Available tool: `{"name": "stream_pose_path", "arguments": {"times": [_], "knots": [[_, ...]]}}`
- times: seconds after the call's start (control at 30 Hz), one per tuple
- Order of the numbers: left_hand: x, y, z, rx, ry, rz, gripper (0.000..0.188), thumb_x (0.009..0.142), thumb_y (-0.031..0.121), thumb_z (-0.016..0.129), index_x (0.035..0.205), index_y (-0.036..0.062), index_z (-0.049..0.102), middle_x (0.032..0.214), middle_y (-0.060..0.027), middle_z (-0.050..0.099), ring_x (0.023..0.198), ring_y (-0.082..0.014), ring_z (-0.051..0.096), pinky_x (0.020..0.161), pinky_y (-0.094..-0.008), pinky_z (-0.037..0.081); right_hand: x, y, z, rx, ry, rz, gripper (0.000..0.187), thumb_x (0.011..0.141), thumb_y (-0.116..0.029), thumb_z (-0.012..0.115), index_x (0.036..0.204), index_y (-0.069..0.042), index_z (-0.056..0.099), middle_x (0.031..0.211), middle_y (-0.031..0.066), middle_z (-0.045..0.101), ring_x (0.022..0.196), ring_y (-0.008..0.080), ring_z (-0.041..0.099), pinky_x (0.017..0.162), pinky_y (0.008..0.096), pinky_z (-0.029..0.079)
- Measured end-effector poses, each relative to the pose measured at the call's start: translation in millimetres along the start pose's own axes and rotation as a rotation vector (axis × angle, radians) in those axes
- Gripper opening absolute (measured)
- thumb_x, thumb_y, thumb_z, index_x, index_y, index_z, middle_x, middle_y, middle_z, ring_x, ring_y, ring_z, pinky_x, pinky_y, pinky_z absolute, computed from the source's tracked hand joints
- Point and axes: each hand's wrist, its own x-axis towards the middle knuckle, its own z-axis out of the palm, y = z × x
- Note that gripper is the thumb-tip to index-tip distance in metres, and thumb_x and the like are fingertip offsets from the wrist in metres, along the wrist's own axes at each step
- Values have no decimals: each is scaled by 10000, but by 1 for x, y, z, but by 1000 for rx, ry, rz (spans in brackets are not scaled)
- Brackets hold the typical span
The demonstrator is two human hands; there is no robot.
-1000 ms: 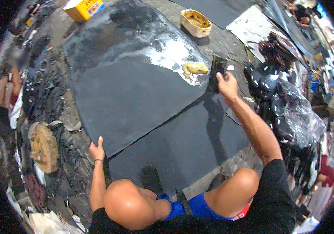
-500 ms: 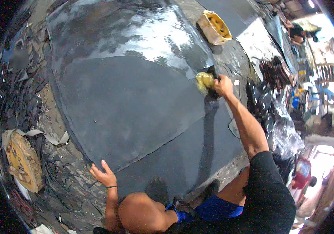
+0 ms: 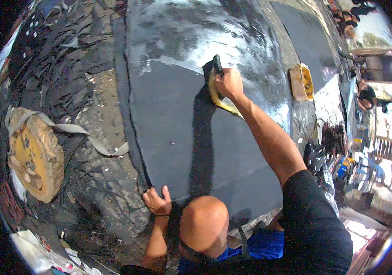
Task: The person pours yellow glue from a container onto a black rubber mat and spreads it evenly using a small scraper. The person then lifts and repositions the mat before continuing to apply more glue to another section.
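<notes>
Right hand (image 3: 229, 82) has pushed the scraper (image 3: 214, 68) up the wet black sheet (image 3: 177, 128).

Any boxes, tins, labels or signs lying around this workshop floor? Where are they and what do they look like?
Open tin: right of the dark sheet, boxy, tan outside, yellow inside.
Round wooden block: far left on the littered ground, yellow top, rough bark-like side.
No readable signs or screens show.

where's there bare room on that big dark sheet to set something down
The large dark grey sheet is bare and matte between the right hand, which presses a yellow pad with a black handle, and the left hand at its near edge. Beyond the pad it looks wet and glossy. The ground left of it, around the round wooden stump, is crowded with dark scraps.
</notes>
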Motion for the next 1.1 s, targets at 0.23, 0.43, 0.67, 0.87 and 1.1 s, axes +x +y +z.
{"name": "stream_pose_path", "arguments": {"times": [0.23,0.43,0.67,0.87,1.1], "knots": [[2,-7,-4,37,71,33,407,846,339,682,1005,-12,550,884,-163,554,822,-363,512,755,-476,433,35,-127,35,52,-190,-197,302,785,-293,649,937,-41,714,841,233,679,806,394,674,703,476,533],[-3,-16,6,-33,103,67,416,842,353,680,987,-22,574,888,-177,574,827,-373,530,754,-471,435,72,-190,75,-253,-222,-724,297,841,-245,574,1110,-158,666,873,169,688,817,388,656,711,492,524],[-3,-9,-4,32,126,24,417,849,375,665,971,-16,586,856,-148,573,797,-349,532,721,-448,446,-66,-178,72,-159,-581,-1359,442,779,-25,537,1194,-140,636,1126,112,671,1012,280,650,887,392,516],[8,2,-3,38,164,79,394,854,354,660,971,-10,562,852,-160,564,786,-359,525,713,-454,433,75,-152,49,-342,-291,-1340,456,729,-16,582,1143,-194,650,1072,87,678,999,287,637,823,435,511],[-9,-11,-5,86,53,9,431,854,333,663,1040,-34,534,952,-204,555,907,-399,507,777,-501,410,21,10,-6,-497,-747,-1403,268,803,-194,614,1067,-177,659,953,76,680,945,272,650,807,461,486]]}}
